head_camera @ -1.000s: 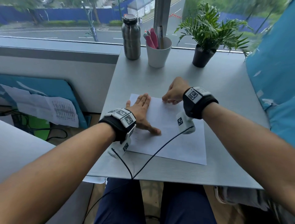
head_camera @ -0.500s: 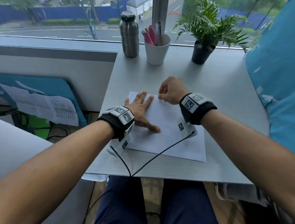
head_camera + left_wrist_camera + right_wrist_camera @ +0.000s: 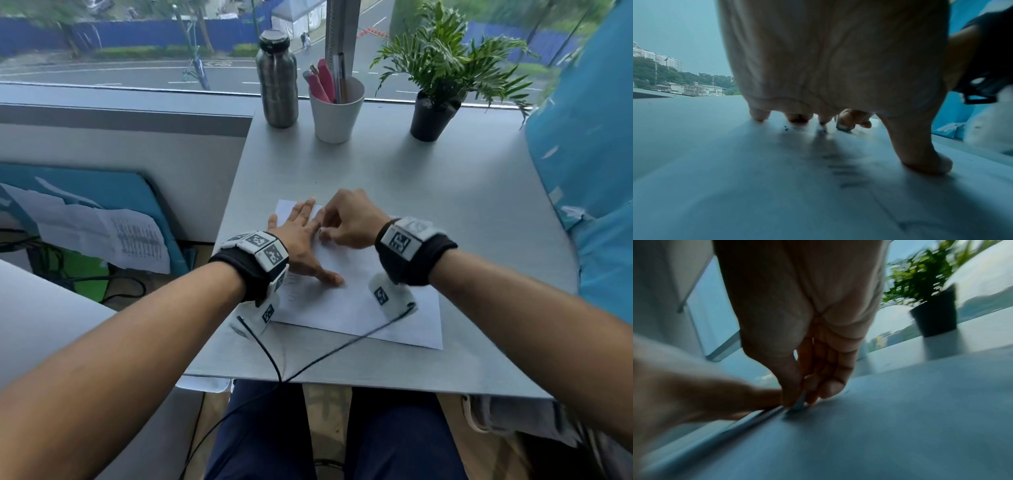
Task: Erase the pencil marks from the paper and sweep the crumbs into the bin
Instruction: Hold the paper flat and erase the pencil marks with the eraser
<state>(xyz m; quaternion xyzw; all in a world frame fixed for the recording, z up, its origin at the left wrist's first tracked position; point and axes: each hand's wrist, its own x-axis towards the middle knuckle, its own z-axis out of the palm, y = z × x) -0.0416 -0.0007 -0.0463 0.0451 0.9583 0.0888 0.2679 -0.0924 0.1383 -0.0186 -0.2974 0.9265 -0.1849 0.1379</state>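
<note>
Right hand (image 3: 349, 219) has slid its eraser (image 3: 843, 127) beside left hand (image 3: 301, 236) on paper (image 3: 359, 305).

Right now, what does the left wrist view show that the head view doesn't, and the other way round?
Only the left wrist view shows the eraser pinched in the right hand's fingertips against the sheet, dark crumbs by the left fingertips, and faint pencil lines under the palm. Only the head view shows the whole desk: steel bottle, pen cup, potted plant and the paper's full outline. Both show the left hand pressed flat on the paper and the right hand working just beyond it.
</note>
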